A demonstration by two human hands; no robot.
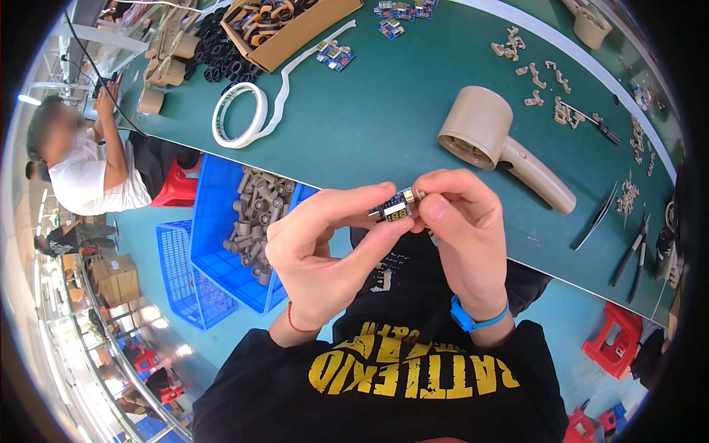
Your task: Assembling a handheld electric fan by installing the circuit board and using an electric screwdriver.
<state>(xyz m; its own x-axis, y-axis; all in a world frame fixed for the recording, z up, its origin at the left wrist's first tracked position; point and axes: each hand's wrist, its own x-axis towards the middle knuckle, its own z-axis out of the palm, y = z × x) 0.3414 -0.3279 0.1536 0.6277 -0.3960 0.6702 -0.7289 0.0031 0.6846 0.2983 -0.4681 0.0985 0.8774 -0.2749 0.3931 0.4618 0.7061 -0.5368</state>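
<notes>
Above the table's near edge, my left hand (314, 247) pinches a small circuit board (397, 209) between thumb and fingers. The board is dark, with a little digit display and a metal part at its upper right. My right hand (473, 240) is closed at the board's right end, thumb and forefinger on a tiny pale piece (419, 194) whose kind I cannot make out. Fingers cover part of both. A beige handheld fan housing (480, 125) lies on the table beyond my right hand, its handle pointing to the near right.
On the green table (384, 111) lie a tape roll (262, 118), a carton of rings (306, 33), more circuit boards (336, 55), small beige clips (509, 46), tweezers (597, 214), pliers (632, 255) and a screwdriver (607, 131). Blue crates (210, 258) stand left; a person (111, 155) sits beyond.
</notes>
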